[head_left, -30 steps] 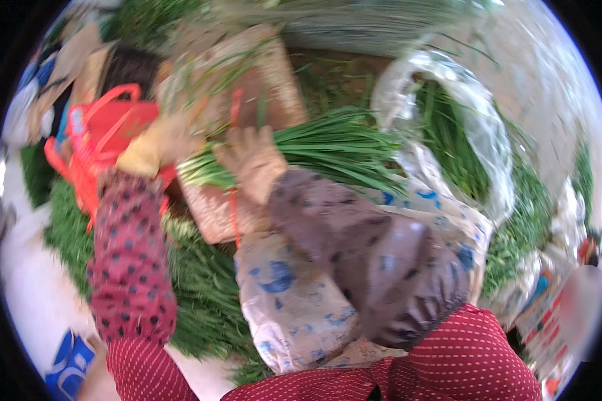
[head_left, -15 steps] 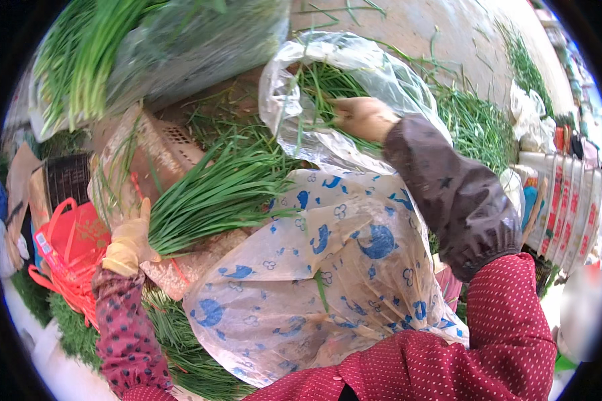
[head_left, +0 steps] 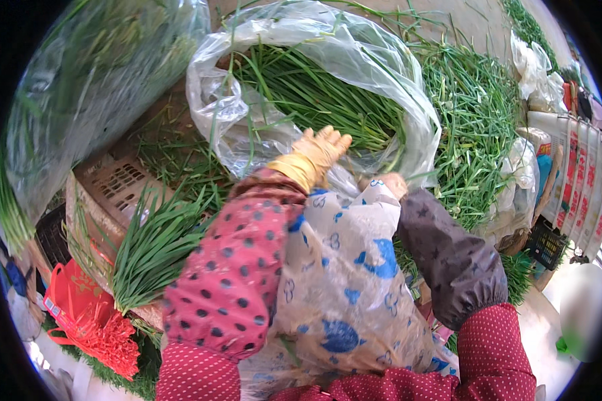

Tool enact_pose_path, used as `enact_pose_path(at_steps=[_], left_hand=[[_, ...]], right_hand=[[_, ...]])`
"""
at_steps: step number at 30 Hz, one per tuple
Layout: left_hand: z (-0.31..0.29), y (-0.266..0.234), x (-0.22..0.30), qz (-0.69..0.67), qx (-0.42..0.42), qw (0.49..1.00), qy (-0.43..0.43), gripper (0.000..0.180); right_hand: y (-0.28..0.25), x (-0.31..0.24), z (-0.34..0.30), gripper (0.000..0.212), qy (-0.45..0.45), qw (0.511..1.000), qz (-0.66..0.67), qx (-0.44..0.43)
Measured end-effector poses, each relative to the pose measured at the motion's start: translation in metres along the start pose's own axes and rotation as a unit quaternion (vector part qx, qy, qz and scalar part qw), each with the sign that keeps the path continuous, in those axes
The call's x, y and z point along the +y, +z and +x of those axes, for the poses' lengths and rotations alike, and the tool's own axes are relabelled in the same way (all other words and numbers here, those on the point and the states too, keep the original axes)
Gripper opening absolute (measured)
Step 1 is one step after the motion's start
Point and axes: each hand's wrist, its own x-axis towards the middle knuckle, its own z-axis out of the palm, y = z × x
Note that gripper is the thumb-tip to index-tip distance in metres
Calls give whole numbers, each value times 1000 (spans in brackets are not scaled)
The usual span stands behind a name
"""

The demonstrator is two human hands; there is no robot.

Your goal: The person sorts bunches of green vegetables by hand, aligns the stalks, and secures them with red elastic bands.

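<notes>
A large clear plastic bag (head_left: pixel 211 93), mouth wide, holds long green garlic chives (head_left: pixel 328 93). My left hand (head_left: pixel 320 152), in a pale glove with a yellow cuff, reaches over the bag's near rim. Its fingers are stretched out and nothing shows in them. Close by on the right, my right hand (head_left: pixel 386 185) is at the near rim, partly behind my whale-printed apron (head_left: pixel 354 287); its fingers are hidden. A separate bunch of chives (head_left: pixel 157 247) lies to the left on a worn pinkish crate (head_left: pixel 130 184).
Loose chives (head_left: pixel 471 127) are heaped right of the bag. At the left stands another clear bag of greens (head_left: pixel 107 80). Below it are a red bag (head_left: pixel 80 287) and a tangle of red ties (head_left: pixel 110 347). White crates with red markings (head_left: pixel 568 180) are stacked far right.
My left hand has left the chive bunch on the crate and swung right to the bag. My right hand has drawn back from inside the bag to its near rim.
</notes>
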Motion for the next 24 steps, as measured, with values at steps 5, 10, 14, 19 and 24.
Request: enact_pose_path(at_steps=[5, 10, 14, 19, 24], left_hand=[[31, 64, 21, -102, -200, 972, -62, 75], [39, 83, 32, -122, -215, 961, -124, 35], [35, 77, 39, -66, -204, 975, -57, 34], [30, 98, 33, -248, -177, 937, -169, 40], [29, 66, 9, -807, 4, 589, 33, 61]], right_hand=[[-37, -24, -13, 24, 41, 996, 46, 71], [-69, -32, 36, 48, -57, 794, 502, 340], [-58, -3, 66, 88, 205, 901, 199, 326], [-24, -3, 78, 82, 186, 907, 17, 377], [-24, 8, 91, 47, 186, 927, -98, 311]])
